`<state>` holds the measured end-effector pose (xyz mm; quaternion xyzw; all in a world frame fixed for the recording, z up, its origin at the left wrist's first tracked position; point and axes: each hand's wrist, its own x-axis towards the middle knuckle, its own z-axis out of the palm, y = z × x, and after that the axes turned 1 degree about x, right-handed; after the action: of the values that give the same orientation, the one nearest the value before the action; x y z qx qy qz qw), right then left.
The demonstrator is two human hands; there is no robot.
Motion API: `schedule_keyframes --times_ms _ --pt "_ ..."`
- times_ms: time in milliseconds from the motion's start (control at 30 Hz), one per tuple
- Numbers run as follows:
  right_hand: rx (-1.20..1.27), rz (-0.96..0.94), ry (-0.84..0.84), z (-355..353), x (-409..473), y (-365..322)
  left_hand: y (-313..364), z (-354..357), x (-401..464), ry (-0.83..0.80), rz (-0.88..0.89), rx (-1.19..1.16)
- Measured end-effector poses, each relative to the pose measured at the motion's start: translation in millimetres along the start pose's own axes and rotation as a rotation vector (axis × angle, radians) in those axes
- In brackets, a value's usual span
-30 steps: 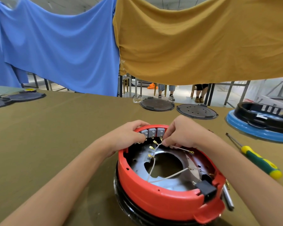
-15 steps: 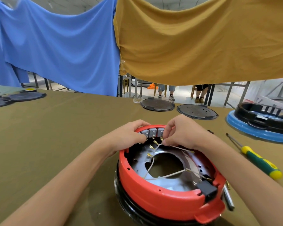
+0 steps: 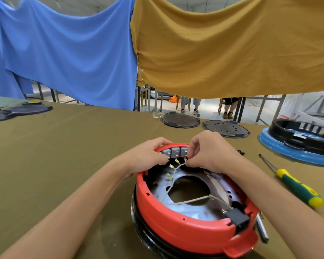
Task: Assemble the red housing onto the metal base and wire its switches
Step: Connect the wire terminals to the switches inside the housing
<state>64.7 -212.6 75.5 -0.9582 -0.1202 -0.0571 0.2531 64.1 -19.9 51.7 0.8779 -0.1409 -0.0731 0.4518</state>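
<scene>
Both hands at switches [image 3: 176, 152] – no legible writing

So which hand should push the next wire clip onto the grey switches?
Probably the right hand: its fingers already pinch the white wire just below the grey switches. The left hand steadies the red housing.

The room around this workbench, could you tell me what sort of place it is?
Probably an appliance assembly workshop. Matching round base plates lie along the cloth-covered bench, another housing sits on a blue base, and a screwdriver lies by the red housing.
</scene>
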Motion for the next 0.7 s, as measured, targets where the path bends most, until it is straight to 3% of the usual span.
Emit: schedule_keyframes --times_ms 700 --pt "-0.1 -0.004 0.049 1.1 5.5 1.0 1.7 -1.9 -1.8 -0.029 0.008 0.019"
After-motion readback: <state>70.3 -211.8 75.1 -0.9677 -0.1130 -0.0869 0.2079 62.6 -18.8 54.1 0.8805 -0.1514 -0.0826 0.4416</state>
